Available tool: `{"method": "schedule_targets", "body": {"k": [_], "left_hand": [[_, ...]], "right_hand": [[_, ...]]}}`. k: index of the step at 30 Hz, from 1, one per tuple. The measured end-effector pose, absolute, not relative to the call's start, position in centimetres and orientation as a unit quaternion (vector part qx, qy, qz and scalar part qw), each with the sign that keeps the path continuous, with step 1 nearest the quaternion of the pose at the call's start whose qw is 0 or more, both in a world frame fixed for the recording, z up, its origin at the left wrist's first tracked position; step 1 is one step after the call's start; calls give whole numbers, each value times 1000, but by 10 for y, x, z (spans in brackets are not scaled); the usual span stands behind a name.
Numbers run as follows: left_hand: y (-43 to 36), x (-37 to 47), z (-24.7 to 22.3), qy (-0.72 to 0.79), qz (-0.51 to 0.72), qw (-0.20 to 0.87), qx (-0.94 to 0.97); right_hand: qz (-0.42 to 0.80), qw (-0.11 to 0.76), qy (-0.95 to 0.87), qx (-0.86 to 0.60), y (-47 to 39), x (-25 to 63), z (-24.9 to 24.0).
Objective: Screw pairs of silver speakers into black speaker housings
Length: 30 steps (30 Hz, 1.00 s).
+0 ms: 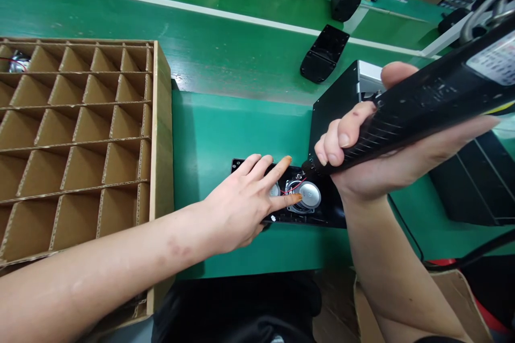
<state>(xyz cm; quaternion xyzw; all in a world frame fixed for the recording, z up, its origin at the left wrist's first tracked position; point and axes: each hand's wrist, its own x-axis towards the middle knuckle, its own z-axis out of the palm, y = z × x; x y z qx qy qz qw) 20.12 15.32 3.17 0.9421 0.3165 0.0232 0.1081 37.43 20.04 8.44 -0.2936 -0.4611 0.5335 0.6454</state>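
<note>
My right hand [362,144] is wrapped round a black electric screwdriver [426,96], which slants down to the left. Its tip meets the upper edge of a round speaker driver [309,195] with a silvery back, set in a black panel [330,214]. A thin red wire runs beside the driver. With fingers spread, my left hand [249,198] lies flat over the panel, one fingertip touching the driver. Part of a second silvery driver [275,191] shows between its fingers; the rest is hidden.
On the left stands a cardboard box [161,134] with divider cells, one holding a driver [19,62]. A black box-shaped housing [333,102] is behind my right hand. Farther off lies a black shell [325,53] on the green surface. Dark cases [475,177] stand at right.
</note>
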Motion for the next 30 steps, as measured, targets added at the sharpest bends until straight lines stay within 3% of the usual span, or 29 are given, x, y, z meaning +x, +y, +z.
{"method": "schedule_targets", "body": {"k": [30], "left_hand": [[155, 201, 34, 320, 23, 108, 941]], "right_hand": [[619, 591, -467, -226, 203, 381, 57]]}}
